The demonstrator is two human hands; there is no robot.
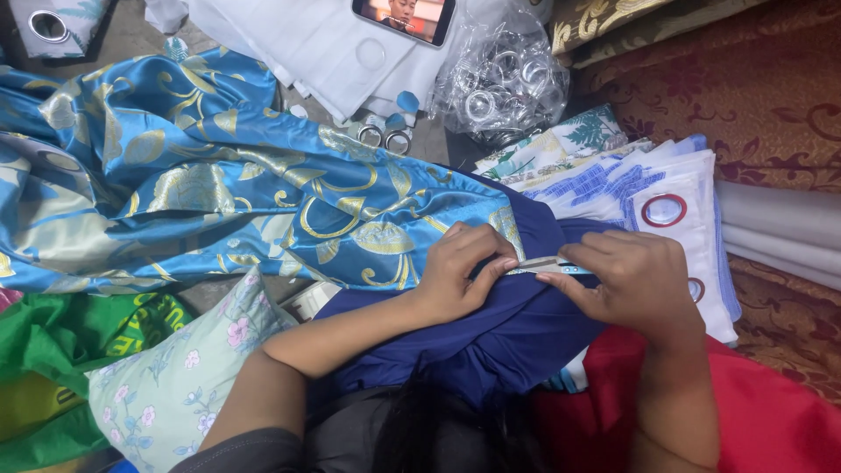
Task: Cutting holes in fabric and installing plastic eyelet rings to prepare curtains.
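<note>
My left hand [460, 273] and my right hand [632, 278] meet at the middle of the view, both pinching a thin silvery ring or strip [545, 264] against dark blue cloth [517, 337] bunched in my lap. The left thumb and fingers press one end. The right fingertips pinch the other end. The blue and gold patterned satin curtain [219, 188] spreads from the left up to the hands, its edge lying under the left hand.
A clear bag of metal eyelet rings [504, 83] sits at the top, two loose rings [385, 137] beside it, a phone [405, 17] above. Folded white and blue curtains with a red eyelet [663, 210] lie right. Floral pillow [180, 377], green cloth [53, 350], red cloth [780, 412].
</note>
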